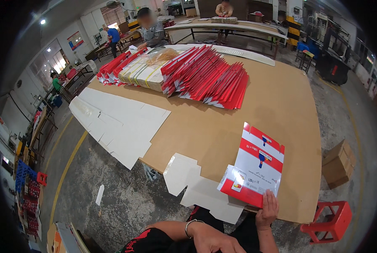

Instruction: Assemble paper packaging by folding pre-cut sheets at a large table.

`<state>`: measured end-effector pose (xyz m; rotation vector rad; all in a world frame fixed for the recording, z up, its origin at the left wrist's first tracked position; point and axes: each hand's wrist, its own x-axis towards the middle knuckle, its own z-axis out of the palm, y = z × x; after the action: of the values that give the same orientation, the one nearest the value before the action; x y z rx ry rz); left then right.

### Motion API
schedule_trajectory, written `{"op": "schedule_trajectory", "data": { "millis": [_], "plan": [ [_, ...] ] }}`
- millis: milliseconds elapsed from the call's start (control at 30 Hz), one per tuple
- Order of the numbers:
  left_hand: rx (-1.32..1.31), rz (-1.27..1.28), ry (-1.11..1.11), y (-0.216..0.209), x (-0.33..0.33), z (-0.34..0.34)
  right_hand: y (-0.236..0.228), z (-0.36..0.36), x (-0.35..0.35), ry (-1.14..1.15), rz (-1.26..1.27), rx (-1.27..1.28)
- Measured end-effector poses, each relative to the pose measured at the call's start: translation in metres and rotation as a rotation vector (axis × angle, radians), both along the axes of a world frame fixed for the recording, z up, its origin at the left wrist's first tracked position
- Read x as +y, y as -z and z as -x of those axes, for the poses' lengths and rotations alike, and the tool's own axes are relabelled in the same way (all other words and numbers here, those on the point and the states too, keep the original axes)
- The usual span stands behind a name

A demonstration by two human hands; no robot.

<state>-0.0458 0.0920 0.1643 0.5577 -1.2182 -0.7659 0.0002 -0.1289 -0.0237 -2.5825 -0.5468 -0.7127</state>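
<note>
A flat printed carton blank (260, 162) in red and white, with blue pictures, lies at the near right part of the brown table. My right hand (267, 209) rests on its near edge, fingers stretched out over the red strip. My left hand (217, 241), with a bracelet at the wrist, is low at the picture's bottom edge, apart from the carton blank. Its fingers are cut off from view. Beside the carton blank, white cut cardboard sheets (182, 173) overhang the table's near edge.
A leaning row of red folded cartons (209, 78) stands across the brown table (289, 105), next to a strapped cardboard bundle (144, 76). More white cardboard (125, 122) lies left. A red stool (329, 221) and a brown box (339, 163) stand right. Several people work beyond.
</note>
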Motion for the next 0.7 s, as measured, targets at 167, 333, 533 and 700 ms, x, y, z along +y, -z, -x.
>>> {"op": "schedule_trajectory", "data": {
  "millis": [167,333,533,700],
  "plan": [
    [-0.152,-0.056,0.028,-0.002,-0.002,0.002,0.000,0.001,-0.001,0.005,0.002,-0.004],
    [0.003,0.085,-0.012,0.005,-0.005,0.007,-0.002,0.001,0.000,0.003,-0.013,-0.012],
    [-0.132,-0.296,0.096,0.006,0.003,0.004,0.001,0.000,-0.002,-0.018,-0.014,0.000],
    [-0.125,-0.283,0.119,0.000,0.005,-0.001,-0.002,0.000,0.000,0.003,-0.010,-0.021]
  ]
}}
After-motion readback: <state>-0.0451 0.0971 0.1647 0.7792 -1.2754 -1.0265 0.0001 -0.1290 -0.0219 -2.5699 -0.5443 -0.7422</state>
